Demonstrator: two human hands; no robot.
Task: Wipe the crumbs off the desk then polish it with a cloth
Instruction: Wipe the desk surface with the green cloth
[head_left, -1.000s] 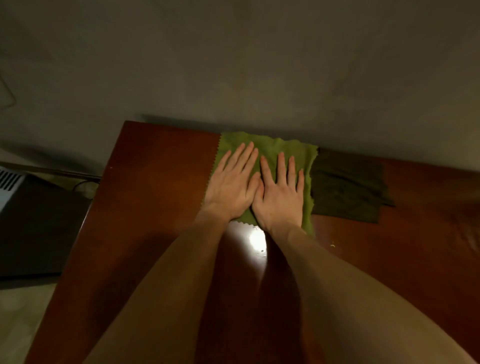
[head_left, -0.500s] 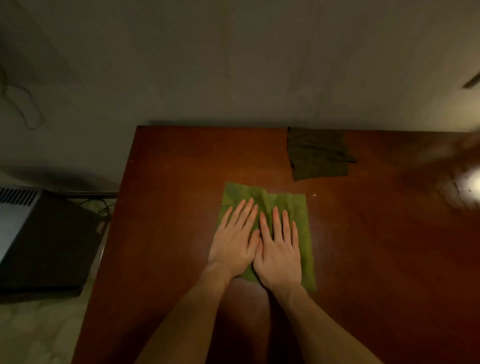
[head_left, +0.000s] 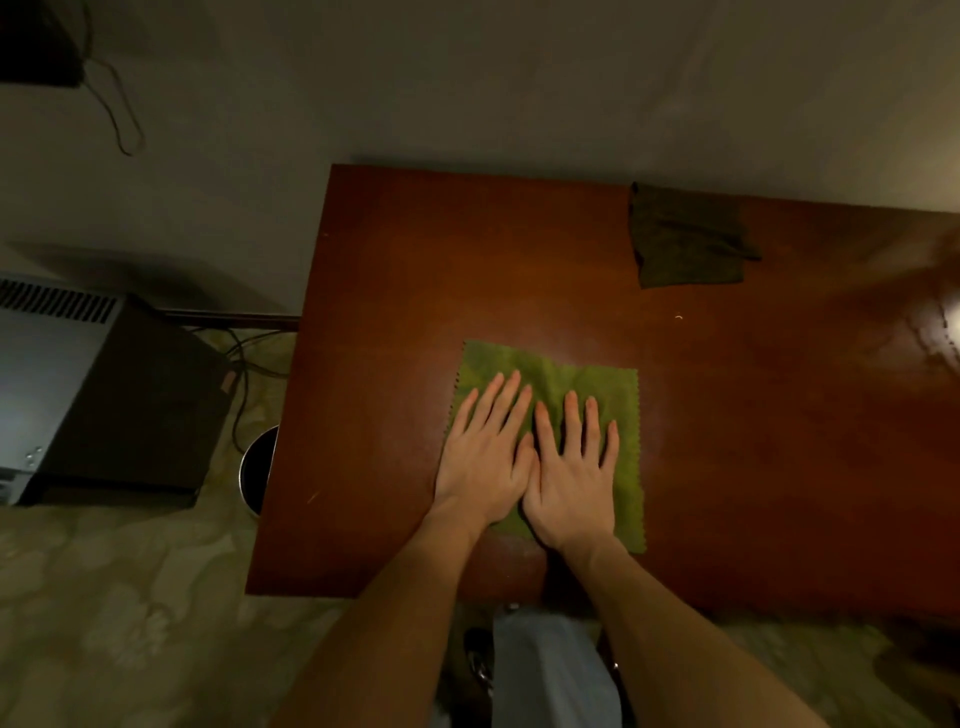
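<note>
A light green cloth (head_left: 618, 395) lies flat on the reddish-brown wooden desk (head_left: 415, 291), near its front half. My left hand (head_left: 483, 457) and my right hand (head_left: 571, 467) press flat on the cloth side by side, fingers spread, thumbs touching. The palms cover the cloth's near part. A small pale crumb (head_left: 679, 316) lies on the desk beyond the cloth, to the right.
A dark olive folded cloth (head_left: 685, 244) sits at the desk's back edge by the wall. Left of the desk on the floor stand a dark box with a grey vented panel (head_left: 104, 395), cables and a round bin (head_left: 260, 467). Glare marks the desk's right side.
Both hands have slid the green cloth from the desk's back edge toward the front. The dark cloth stayed in place.
</note>
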